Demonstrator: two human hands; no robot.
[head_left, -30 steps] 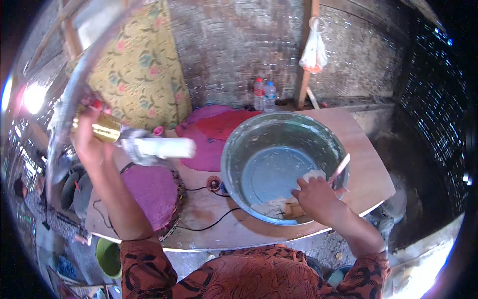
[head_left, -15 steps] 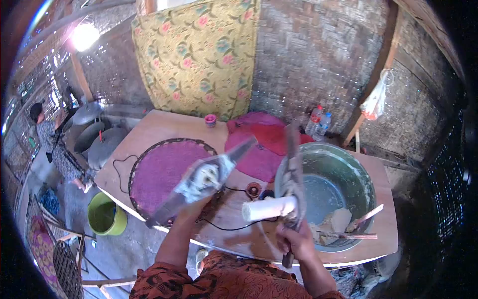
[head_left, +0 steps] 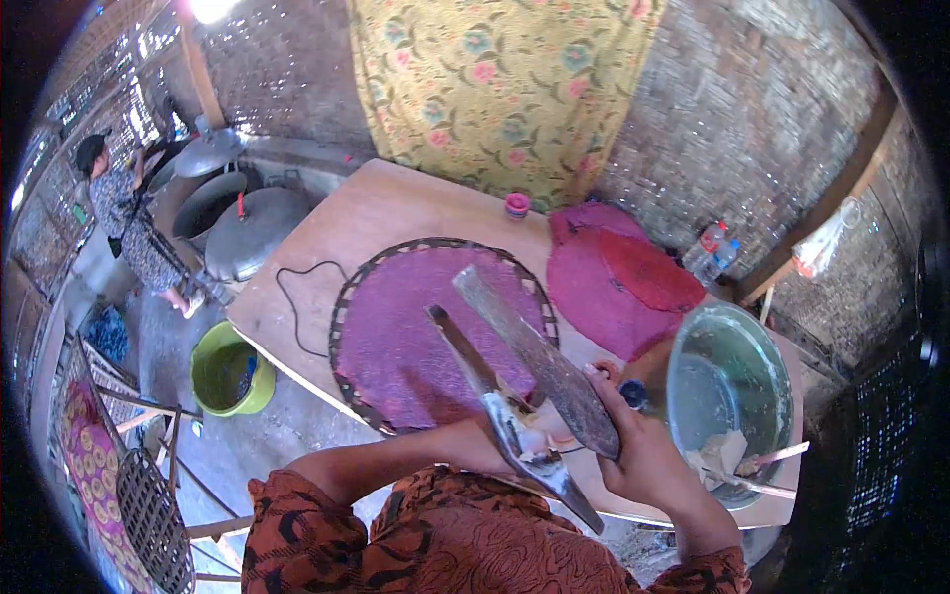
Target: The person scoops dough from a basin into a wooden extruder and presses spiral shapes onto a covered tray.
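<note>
In my left hand (head_left: 487, 447), mostly hidden behind it, is a two-handled wooden press piece (head_left: 534, 445) with a pale, wet-looking middle, held tilted over the table's front edge. My right hand (head_left: 641, 450) is closed round the end of a flat wooden bar (head_left: 539, 361), its far end pointing up and left. The white cylinder seen on this bar earlier is largely hidden now. Both pieces are close together, partly above a round woven tray (head_left: 341, 371) lined with purple cloth (head_left: 406, 327).
A green basin (head_left: 683, 342) with pale dough (head_left: 724, 453) and sticks stands at right. Pink and red cloths (head_left: 614, 287), a small pink cup (head_left: 517, 205) and bottles (head_left: 714, 249) sit behind. A black cord crosses the table. Another person (head_left: 129, 213) stands by large pots at left.
The view has turned left. Both press pieces have come closer together, with the right bar now swung leftward over the tray and its white cylinder out of sight.
</note>
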